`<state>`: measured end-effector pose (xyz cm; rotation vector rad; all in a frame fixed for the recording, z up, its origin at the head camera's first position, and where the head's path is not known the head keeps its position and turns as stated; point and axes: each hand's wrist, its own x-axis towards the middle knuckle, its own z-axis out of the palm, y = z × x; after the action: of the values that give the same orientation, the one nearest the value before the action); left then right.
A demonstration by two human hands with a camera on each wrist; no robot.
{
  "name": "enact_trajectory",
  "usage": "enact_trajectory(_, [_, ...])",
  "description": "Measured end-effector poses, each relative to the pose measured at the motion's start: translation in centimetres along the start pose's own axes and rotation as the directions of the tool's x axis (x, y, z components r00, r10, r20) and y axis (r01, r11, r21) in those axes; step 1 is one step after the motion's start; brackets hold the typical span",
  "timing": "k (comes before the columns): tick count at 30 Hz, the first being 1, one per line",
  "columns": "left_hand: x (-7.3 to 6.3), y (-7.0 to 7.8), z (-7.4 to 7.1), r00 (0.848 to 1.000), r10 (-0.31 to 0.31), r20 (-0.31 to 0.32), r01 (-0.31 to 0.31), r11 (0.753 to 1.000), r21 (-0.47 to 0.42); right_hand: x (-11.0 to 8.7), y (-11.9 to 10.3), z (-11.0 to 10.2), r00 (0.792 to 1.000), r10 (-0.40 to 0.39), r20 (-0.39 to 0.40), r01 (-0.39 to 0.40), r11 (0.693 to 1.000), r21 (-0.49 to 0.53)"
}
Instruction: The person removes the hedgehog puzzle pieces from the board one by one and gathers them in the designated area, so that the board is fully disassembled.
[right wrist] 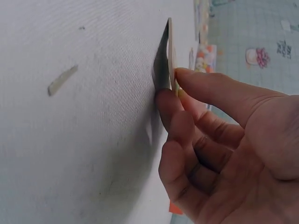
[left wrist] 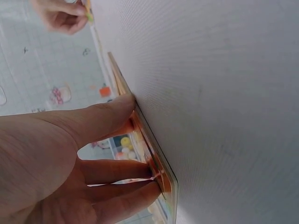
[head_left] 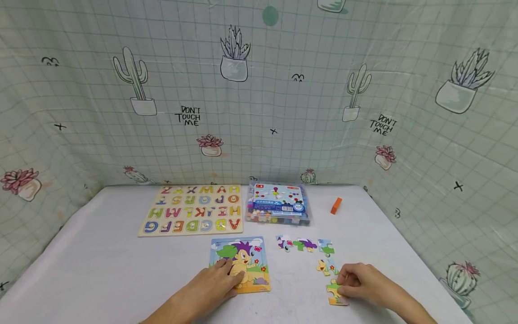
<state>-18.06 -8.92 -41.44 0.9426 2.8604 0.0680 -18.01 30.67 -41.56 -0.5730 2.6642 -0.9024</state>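
Observation:
A square jigsaw board [head_left: 259, 265] with a purple-spined hedgehog picture lies on the table. My left hand [head_left: 212, 283] rests on its lower left part, fingers on the picture and thumb at the near edge. In the left wrist view the thumb [left wrist: 110, 114] and fairly straight fingers touch the board [left wrist: 156, 154]. At the right, my right hand [head_left: 364, 283] pinches a yellow-green jigsaw piece [head_left: 333, 292]. The right wrist view shows this piece [right wrist: 171, 51] edge-on, tilted up off the table between thumb and fingers. Just beyond it lies another piece [head_left: 323, 267] with a red flower.
Several loose jigsaw pieces [head_left: 305, 245] lie right of the board. Behind stand a wooden alphabet board [head_left: 194, 216] and a clear plastic box of colourful beads [head_left: 278, 204]. An orange block [head_left: 336, 205] lies at the back right. A patterned curtain [head_left: 259, 103] encloses the table.

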Motion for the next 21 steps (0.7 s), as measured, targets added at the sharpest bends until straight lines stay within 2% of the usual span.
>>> enact_trajectory(7, [-0.1,-0.1,-0.2,1.0,-0.011,-0.008,0.011,1.0,-0.018,0.3,-0.9,0.1,0.999,0.033,-0.006,-0.033,0.996,-0.087])
enact_trajectory(12, [-0.2,-0.2,-0.2,1.0,-0.001,-0.021,0.0,1.0,-0.014,0.6,-1.6,0.2,0.995,0.08,-0.058,-0.091,0.972,-0.217])
enact_trajectory(15, [-0.4,-0.3,-0.1,0.999,0.023,-0.039,-0.023,1.0,-0.005,1.2,-2.3,0.4,0.992,0.097,-0.078,-0.114,0.96,-0.257])
enact_trajectory(21, [-0.5,-0.3,0.3,0.998,0.038,-0.055,-0.04,0.999,-0.035,3.3,-4.7,0.9,0.996,0.041,-0.074,-0.059,0.961,-0.269])
